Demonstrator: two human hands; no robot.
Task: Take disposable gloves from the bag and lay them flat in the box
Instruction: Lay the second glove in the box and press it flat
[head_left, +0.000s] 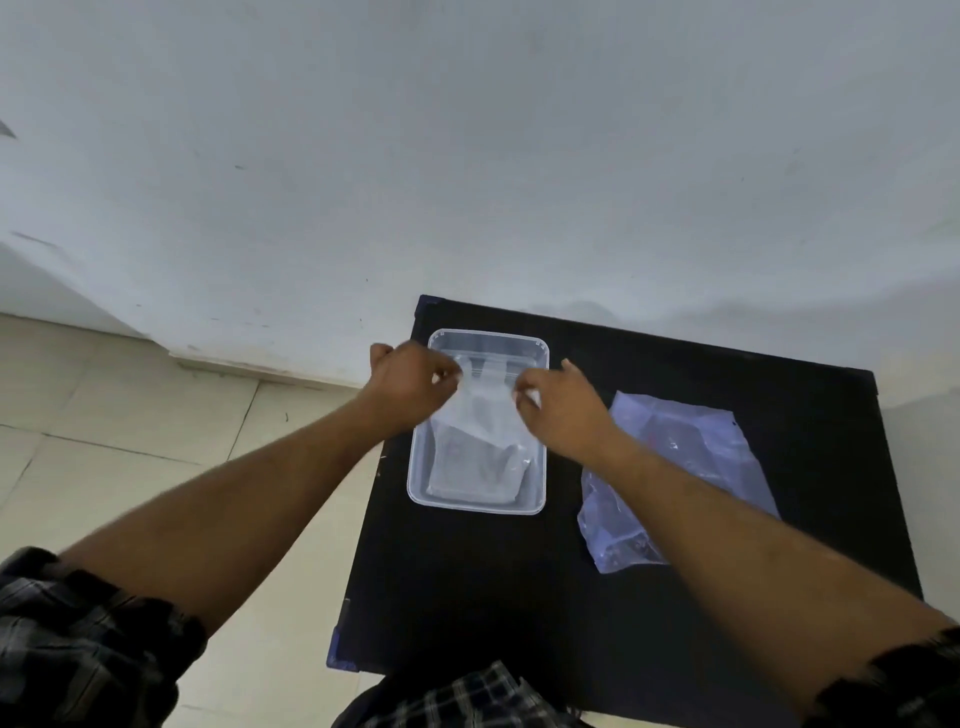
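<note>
Both hands, left hand (410, 382) and right hand (563, 410), pinch a clear glove (485, 410) in a closed grip over the box (540, 467); the bag (701, 447) lies beside it on the surface (493, 597).

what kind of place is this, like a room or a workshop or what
Probably a plain indoor room, perhaps at home, not a fitted workshop. A small black table stands against a bare white wall, with pale floor tiles beside it. Only a clear box and a plastic bag lie on it.

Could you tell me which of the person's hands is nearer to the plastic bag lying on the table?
The right hand, just left of the bag; the left hand is farther, across the box.
</note>
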